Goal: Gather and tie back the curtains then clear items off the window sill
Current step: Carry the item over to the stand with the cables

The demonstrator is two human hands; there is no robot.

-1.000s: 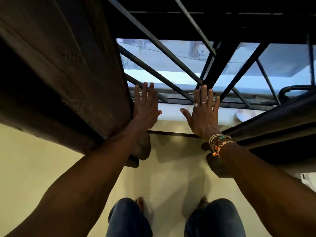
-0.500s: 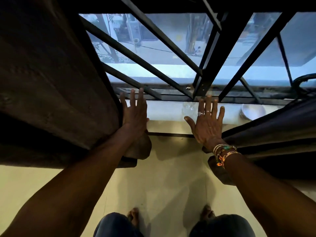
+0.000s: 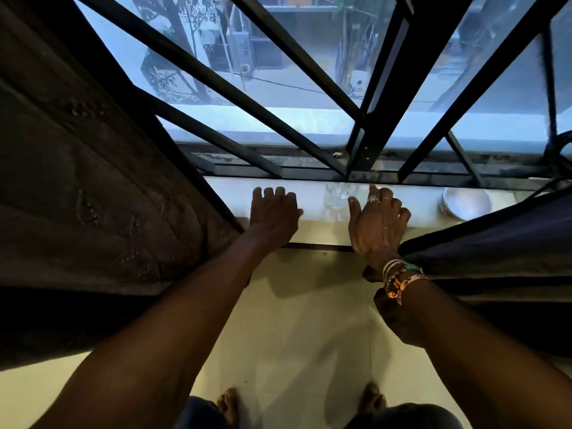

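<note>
A black metal grille (image 3: 382,88) of slanted bars is set across the glazed opening. Beyond it, a pale outer ledge (image 3: 278,122), a tree (image 3: 173,23) and a grey gate (image 3: 244,48) are seen in bluish light. Below, a pale tiled floor (image 3: 294,335) is crossed by shadows, and two bare feet (image 3: 227,404) are planted on it, apart, near the bottom edge.

Silver rings (image 3: 373,201) on the right hand (image 3: 376,224), white, teal and orange bracelets (image 3: 399,275) at its wrist.

Both arms are stretching forward, and the left hand (image 3: 274,212) and the right hand (image 3: 376,221) are facing palm down (fingers loosely bent, right thumb spread out).
</note>
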